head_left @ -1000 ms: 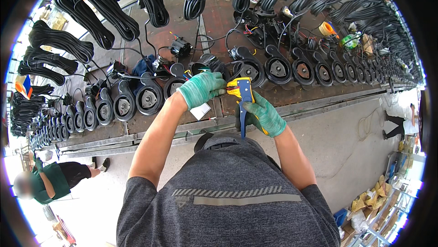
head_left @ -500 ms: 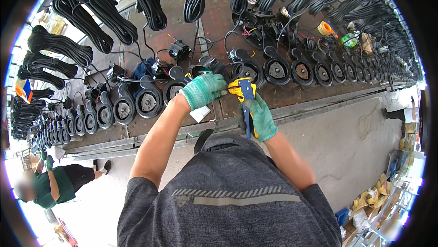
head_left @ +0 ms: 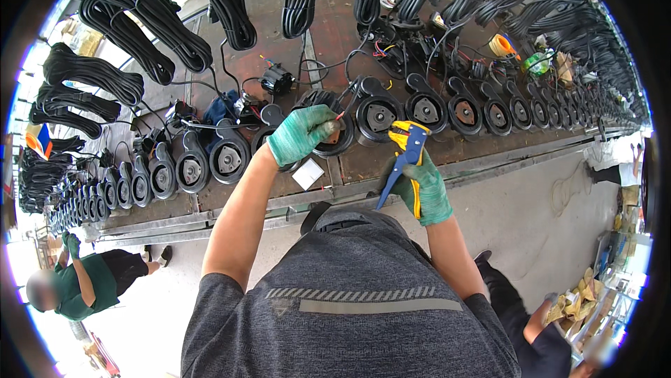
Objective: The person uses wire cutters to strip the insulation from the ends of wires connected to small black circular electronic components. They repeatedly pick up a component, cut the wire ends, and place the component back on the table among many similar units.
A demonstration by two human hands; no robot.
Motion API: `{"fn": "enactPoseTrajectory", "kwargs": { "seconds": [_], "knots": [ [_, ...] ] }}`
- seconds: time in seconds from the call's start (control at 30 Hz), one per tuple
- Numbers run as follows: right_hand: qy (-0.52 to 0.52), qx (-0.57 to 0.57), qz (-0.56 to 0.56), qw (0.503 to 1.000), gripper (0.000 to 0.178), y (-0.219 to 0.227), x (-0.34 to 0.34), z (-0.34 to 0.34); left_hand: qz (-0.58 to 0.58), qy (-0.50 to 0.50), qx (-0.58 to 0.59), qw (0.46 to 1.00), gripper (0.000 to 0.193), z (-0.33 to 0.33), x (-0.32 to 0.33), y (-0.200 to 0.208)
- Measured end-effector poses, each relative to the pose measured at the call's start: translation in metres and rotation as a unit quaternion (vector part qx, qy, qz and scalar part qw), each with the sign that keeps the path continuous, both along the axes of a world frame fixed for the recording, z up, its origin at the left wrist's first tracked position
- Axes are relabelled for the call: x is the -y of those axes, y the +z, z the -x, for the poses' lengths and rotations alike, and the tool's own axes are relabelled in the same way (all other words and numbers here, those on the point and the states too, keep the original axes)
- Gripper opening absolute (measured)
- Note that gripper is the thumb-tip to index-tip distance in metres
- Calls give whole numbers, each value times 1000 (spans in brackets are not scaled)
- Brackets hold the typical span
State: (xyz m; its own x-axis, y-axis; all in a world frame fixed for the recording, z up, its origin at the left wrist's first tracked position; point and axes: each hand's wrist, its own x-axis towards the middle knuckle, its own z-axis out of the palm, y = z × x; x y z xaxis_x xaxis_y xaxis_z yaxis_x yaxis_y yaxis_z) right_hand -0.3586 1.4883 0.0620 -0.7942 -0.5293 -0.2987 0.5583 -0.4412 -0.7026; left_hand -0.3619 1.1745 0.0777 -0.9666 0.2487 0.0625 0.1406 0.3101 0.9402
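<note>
My left hand (head_left: 302, 137), in a green glove, is closed in a pinch above the row of parts. A thin wire with a reddish end (head_left: 340, 116) sticks out from its fingertips. Under those fingers lies a round black housing (head_left: 334, 142), partly covered by the hand. My right hand (head_left: 429, 193), gloved alike, grips a wire stripper (head_left: 412, 149) with a yellow head and blue and yellow handles. The tool's jaws point up and left, apart from the wire. A white paper slip (head_left: 307, 174) lies just below my left hand.
Black round housings (head_left: 227, 158) line the table's near edge (head_left: 489, 161) on both sides. Bundled black cables (head_left: 300, 1) hang above the far side. A black motor-like part (head_left: 276, 79) lies beyond my hands. One person (head_left: 91, 280) stands lower left, another (head_left: 524, 322) lower right.
My right hand has drawn the wire stripper right and slightly down, away from my left hand. The wire's reddish end now shows at my left fingertips. Another person has appeared at lower right.
</note>
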Motion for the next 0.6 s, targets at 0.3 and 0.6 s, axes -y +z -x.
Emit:
{"fn": "enactPoseTrajectory", "kwargs": {
  "seconds": [0.3, 0.6],
  "knots": [
    [154, -63, -92, 982, 69, 4, 29, 28, 174, -34, -175, 969, 21, 3, -8, -14],
    [165, -113, -145, 969, 70, 8, 30, 28, 241, -65, -169, 954, 22, 3, -13, -6]
  ]
}}
